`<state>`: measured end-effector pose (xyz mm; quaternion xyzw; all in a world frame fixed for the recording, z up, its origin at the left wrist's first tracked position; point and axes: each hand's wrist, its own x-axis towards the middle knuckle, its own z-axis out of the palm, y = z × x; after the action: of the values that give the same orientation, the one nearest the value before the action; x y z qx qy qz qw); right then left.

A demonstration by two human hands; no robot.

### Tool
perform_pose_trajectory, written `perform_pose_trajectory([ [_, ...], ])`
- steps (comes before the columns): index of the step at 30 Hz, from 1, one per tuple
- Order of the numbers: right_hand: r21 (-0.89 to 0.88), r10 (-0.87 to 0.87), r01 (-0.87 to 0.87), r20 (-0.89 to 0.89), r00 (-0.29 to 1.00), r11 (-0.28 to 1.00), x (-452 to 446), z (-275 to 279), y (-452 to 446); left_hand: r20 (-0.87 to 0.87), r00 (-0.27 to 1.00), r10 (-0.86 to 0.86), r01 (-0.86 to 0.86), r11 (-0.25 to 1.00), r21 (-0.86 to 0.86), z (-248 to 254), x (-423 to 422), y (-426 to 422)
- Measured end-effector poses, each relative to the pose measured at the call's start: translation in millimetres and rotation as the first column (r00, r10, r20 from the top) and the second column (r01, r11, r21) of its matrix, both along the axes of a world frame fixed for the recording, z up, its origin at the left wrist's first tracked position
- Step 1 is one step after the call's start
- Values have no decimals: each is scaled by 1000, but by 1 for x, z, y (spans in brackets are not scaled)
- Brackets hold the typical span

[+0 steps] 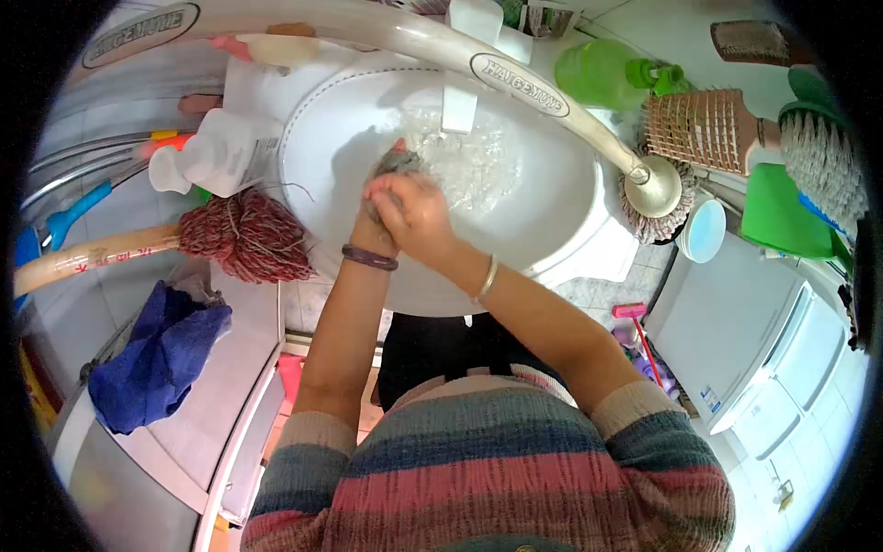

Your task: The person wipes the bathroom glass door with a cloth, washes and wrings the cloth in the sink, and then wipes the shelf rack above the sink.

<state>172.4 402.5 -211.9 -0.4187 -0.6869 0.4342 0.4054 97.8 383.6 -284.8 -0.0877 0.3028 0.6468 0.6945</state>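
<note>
Over the left part of a white washbasin [561, 216], my two hands are pressed together around a small grey wet cloth [397, 164]. My left hand [375, 204], with a dark bracelet at the wrist, is closed on its lower part and mostly covered. Wrapped over it from the right is my right hand [418, 210], fingers closed, a pale bangle on that wrist. The cloth's upper end sticks out above the knuckles. Just right of the hands, bubbly water [464, 161] lies in the bowl beneath the white faucet [458, 109].
A long curved handle [405, 35] crosses above the basin. At the left are a red mop head [244, 235], a white bottle [221, 152] and a blue cloth [156, 359]. A green bottle [598, 74], brushes [694, 129] and a white appliance [727, 313] stand right.
</note>
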Motion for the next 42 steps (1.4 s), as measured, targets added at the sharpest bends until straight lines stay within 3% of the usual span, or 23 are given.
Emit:
perform_pose_trajectory([
  [1,48,-73,71,34,997,996,-4,-9,4,11,997,-74,75,984,-159,11,-9,6],
  [3,-80,-51,67,185,981,995,-1,-44,18,-157,978,-134,84,954,-289,34,-2,23],
  [4,-273,-59,151,318,946,950,3,-50,39,-237,956,-173,82,933,-351,39,4,27],
  [5,-441,-34,249,441,897,862,10,-54,58,-305,946,-106,42,977,-209,33,9,22],
  [8,-125,-140,217,447,883,968,31,-98,67,-334,929,-160,14,916,-400,53,12,32],
  [10,30,-272,313,578,769,949,48,-95,76,-276,915,-293,127,861,-492,56,-5,25],
  [11,126,-220,184,678,702,975,55,-94,71,-292,900,-325,112,818,-564,54,-12,24],
  [12,133,-114,28,698,707,991,59,-96,65,-306,883,-356,94,773,-627,48,-21,25],
  [14,116,105,-281,742,662,953,67,-104,49,-288,894,-343,138,822,-552,23,-32,15],
  [15,-24,230,-364,814,533,931,74,-99,56,-307,887,-345,116,811,-573,39,-26,20],
  [18,105,-36,-107,856,515,989,71,-108,63,-307,883,-354,133,817,-561,40,-28,19],
  [19,84,-9,-139,884,467,987,66,-110,53,-310,884,-350,117,807,-579,41,-26,22],
  [22,60,234,-472,809,539,880,80,-97,52,-289,887,-360,144,811,-568,51,-22,24],
  [23,-32,216,-346,834,508,938,83,-92,60,-272,891,-363,165,818,-551,54,-22,24],
  [26,-34,104,-152,867,487,988,74,-101,57,-297,877,-378,128,779,-614,47,-20,23],
  [27,-43,181,-266,834,521,963,74,-87,54,-275,884,-377,139,775,-617,44,-19,24],
  [30,-217,302,-216,782,545,952,84,-68,69,-133,899,-417,290,795,-533,32,-18,21],
  [31,-295,278,-60,786,553,954,81,-61,74,-82,895,-438,350,806,-477,30,-21,22],
  [34,-228,175,-56,544,820,972,64,-42,60,-137,928,-347,225,813,-537,49,-4,28],
  [36,-228,163,-94,305,938,969,51,2,42,-76,953,-294,243,889,-388,41,-1,28],
  [38,-79,139,-128,154,978,989,41,28,24,-46,969,-244,233,957,-170,12,-8,22],
  [39,-85,167,-157,132,977,984,39,33,16,39,966,-255,258,955,-148,28,-14,21],
  [42,-65,206,-202,60,977,977,30,35,2,12,949,-316,314,936,-158,28,-20,24],
])
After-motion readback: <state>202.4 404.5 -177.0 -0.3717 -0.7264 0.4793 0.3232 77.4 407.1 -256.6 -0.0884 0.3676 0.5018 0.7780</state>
